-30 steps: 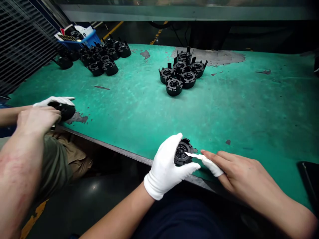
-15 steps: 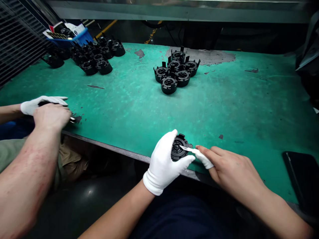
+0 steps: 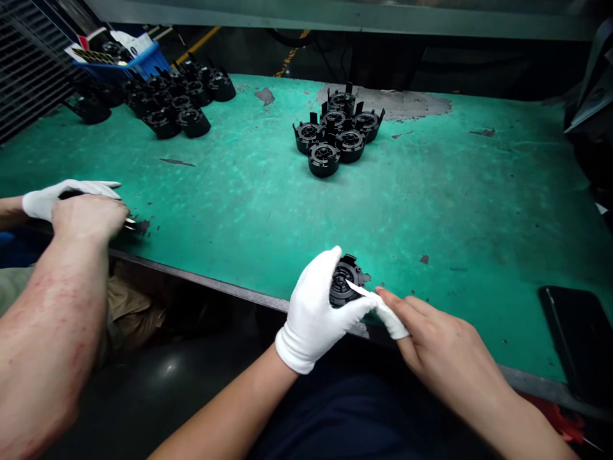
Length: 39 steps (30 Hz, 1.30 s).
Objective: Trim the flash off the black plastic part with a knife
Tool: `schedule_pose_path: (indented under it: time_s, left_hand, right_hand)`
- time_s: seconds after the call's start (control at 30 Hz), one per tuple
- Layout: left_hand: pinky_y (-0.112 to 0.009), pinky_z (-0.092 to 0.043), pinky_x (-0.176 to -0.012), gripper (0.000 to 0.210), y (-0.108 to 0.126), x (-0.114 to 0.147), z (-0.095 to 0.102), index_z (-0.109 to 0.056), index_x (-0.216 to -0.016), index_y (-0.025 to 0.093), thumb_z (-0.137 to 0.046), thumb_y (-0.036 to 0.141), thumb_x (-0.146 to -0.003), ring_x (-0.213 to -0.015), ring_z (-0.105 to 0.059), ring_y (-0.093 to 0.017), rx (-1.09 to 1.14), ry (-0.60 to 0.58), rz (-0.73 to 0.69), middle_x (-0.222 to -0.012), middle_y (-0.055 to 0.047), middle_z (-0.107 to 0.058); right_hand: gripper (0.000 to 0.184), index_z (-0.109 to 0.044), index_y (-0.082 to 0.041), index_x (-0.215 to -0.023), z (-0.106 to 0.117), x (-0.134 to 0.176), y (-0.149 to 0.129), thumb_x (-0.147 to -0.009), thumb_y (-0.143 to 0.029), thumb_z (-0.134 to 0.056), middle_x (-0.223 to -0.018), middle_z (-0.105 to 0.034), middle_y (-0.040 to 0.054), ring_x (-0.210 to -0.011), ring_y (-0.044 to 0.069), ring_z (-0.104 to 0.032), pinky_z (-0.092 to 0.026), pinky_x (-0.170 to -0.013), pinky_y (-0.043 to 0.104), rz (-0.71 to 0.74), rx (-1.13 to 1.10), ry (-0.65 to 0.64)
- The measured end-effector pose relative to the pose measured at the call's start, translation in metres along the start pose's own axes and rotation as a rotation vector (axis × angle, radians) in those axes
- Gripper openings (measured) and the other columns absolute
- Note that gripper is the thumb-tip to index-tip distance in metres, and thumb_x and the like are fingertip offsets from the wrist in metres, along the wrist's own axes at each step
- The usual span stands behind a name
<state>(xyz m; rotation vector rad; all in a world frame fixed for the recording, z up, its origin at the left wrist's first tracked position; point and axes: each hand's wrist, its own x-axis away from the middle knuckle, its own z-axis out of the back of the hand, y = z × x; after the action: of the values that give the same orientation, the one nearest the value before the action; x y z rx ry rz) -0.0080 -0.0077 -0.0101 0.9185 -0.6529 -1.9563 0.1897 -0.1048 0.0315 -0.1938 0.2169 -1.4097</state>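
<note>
L hand (image 3: 316, 316), in a white glove, has its grip closed round a black round plastic part (image 3: 343, 289), held just above the near edge of the green surface (image 3: 431, 211) w/ the ribbed face tilted toward the R hand, so the face is open to the tool. R hand (image 3: 443, 342), bare, grip pinched shut on a small blade (image 3: 359, 289) whose handle end is wrapped in white; the tip rests on the part's face near the rim, prob. for trimming or scraping, though the exact contact spot is too small to tell. Thumb of the gloved hand lies just under the blade, steadying the part from below. Mid-surface, well apart from the hands, a cluster of like parts (image 3: 335, 135) stands upright, touching one another. Far L corner: another batch of black parts (image 3: 170, 105) beside a blue bin (image 3: 136, 61). At L edge a co-worker's gloved hand (image 3: 57, 195) and bare hand (image 3: 89, 217) are closed over sth dark, mostly hidden. A dark flat object (image 3: 575, 332) lies near the R edge; can't tell what it is.
</note>
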Motion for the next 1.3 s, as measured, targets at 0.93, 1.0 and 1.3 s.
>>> schedule_pose_path:
  time_s: [0.93, 1.0, 1.3]
  left_hand:
    - [-0.047, -0.05, -0.116, 0.084, 0.001, -0.002, -0.002, -0.045, -0.149, 0.018, -0.08, 0.056, -0.082, -0.134, -0.06, -0.031, 0.024, 0.036, -0.021, -0.142, -0.015, -0.062]
    - [-0.047, -0.05, -0.117, 0.084, 0.0, -0.002, -0.002, -0.045, -0.149, 0.018, -0.081, 0.055, -0.082, -0.134, -0.06, -0.031, 0.021, 0.033, -0.026, -0.142, -0.015, -0.062]
    - [-0.047, -0.048, -0.119, 0.085, 0.0, -0.001, -0.004, -0.046, -0.149, 0.018, -0.083, 0.052, -0.081, -0.137, -0.057, -0.03, 0.03, 0.03, -0.033, -0.144, -0.016, -0.061]
  right_hand:
    - [0.042, -0.05, -0.023, -0.148, 0.001, 0.006, -0.009, -0.11, -0.018, -0.033, -0.116, -0.065, 0.0073, -0.093, 0.026, -0.068, -0.05, -0.062, 0.035, -0.072, -0.005, -0.044]
    - [0.043, -0.051, -0.022, -0.148, 0.0, 0.007, -0.01, -0.11, -0.019, -0.032, -0.119, -0.065, 0.0085, -0.096, 0.027, -0.068, -0.053, -0.067, 0.035, -0.089, -0.018, -0.053]
    - [0.044, -0.055, -0.021, -0.145, 0.003, 0.002, -0.011, -0.108, -0.018, -0.033, -0.109, -0.067, 0.0068, -0.087, 0.026, -0.069, -0.053, -0.061, 0.034, -0.098, -0.047, -0.044]
